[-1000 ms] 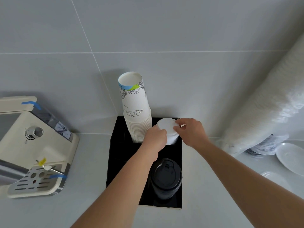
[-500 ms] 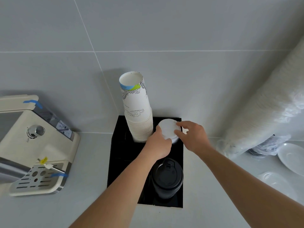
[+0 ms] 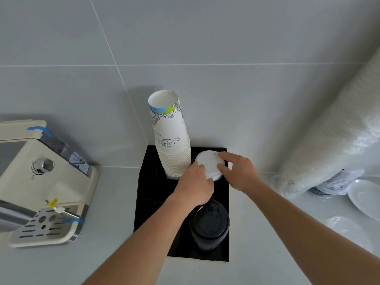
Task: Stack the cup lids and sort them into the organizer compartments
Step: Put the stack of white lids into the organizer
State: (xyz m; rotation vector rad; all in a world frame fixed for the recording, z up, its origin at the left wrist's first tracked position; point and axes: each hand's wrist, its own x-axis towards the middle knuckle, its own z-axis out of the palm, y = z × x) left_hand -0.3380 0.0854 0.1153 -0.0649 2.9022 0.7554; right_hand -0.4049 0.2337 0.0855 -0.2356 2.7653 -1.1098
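A black organizer (image 3: 148,194) stands against the tiled wall. In its back right compartment sits a stack of white lids (image 3: 208,164). My left hand (image 3: 195,185) grips the stack's near left side and my right hand (image 3: 239,173) pinches its right side, thumb and forefinger on the rim. A stack of black lids (image 3: 209,223) fills the front right compartment, just below my left wrist. A tall stack of printed paper cups (image 3: 171,140) rises from the back left compartment, touching the white lids' left side.
A cream espresso machine (image 3: 41,182) stands at the left. A long plastic sleeve of white lids (image 3: 329,132) leans on the wall at the right, with white saucers (image 3: 366,198) and loose clear lids beside it on the counter.
The white lid stack has sunk lower into the back right compartment. Both hands stayed on it and shifted down a little with it.
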